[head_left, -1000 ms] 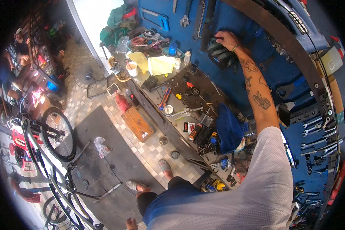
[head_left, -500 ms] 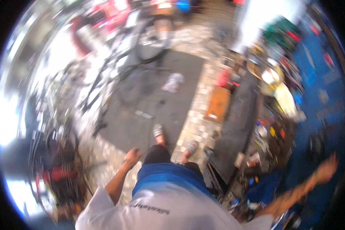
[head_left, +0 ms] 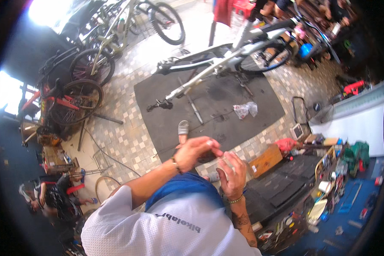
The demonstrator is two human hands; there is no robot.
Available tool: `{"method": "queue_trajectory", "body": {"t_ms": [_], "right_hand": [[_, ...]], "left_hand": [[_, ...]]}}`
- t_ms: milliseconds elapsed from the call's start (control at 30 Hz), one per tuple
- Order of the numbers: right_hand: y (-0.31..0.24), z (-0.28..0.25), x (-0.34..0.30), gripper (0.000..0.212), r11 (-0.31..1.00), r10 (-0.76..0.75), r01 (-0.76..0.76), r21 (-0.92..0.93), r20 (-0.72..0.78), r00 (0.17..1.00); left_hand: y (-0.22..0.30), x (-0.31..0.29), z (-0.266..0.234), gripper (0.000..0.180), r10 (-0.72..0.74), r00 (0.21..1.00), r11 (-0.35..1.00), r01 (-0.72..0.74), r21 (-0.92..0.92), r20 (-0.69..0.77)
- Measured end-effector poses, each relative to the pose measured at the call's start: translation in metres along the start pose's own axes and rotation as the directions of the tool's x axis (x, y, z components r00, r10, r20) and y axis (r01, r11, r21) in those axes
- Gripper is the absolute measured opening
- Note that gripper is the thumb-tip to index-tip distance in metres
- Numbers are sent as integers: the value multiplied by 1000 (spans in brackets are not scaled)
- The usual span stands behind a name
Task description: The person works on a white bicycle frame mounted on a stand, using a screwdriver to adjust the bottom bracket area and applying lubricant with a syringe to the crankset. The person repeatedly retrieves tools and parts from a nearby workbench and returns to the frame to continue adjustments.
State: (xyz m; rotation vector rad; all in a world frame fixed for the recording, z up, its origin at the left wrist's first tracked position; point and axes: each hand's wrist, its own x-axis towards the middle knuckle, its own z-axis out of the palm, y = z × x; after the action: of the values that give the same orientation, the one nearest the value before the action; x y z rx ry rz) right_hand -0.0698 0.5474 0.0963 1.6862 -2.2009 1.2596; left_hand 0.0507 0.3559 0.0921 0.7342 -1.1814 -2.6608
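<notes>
Both hands meet in front of the person's chest. Left hand (head_left: 195, 152), with a beaded bracelet at the wrist, has its fingertips pinched together on a small pale object (head_left: 209, 143), too small to identify. Right hand (head_left: 231, 170) is cupped just beside it with fingers curled loosely; a blurred, pale, possibly clear thing (head_left: 224, 162) lies against its palm, and whether the hand clamps it cannot be told.

Half a second ago the arms hung wide apart, the left low near the legs and the right stretched out toward the blue tool wall; now they have come together. The view has also swung: the dark grey rubber floor mat (head_left: 158, 128) and the white bicycle (head_left: 226, 59) standing on it now fill the upper middle, and the picture is sharp where it was smeared before.

Along the right, the black workbench (head_left: 281, 183) carries its clutter at the far edge: a pale bucket-like tub (head_left: 324, 186) and an open tray (head_left: 328, 160) of small tools, contents too fine to name. A brown wooden box (head_left: 266, 160) sits on the tiled floor at the bench's corner. A crumpled clear plastic bag (head_left: 245, 109) lies on the mat.
</notes>
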Motion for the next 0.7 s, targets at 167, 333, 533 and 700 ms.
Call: {"method": "queue_trajectory", "body": {"t_ms": [167,333,533,700], "right_hand": [[48,83,110,34,978,135,-139,157,33,990],[79,169,214,35,958,160,-191,214,153,975],[98,252,303,49,949,57,-145,280,299,952],[121,292,341,63,935,-23,-110,336,369,929]], "left_hand": [[88,27,-168,29,483,802,720,-135,681,-351],[97,98,-273,26,493,718,629,95,772,-491],[101,142,-289,22,508,692,673,52,738,-513],[118,150,-294,14,602,680,503,83,860,-418]]}}
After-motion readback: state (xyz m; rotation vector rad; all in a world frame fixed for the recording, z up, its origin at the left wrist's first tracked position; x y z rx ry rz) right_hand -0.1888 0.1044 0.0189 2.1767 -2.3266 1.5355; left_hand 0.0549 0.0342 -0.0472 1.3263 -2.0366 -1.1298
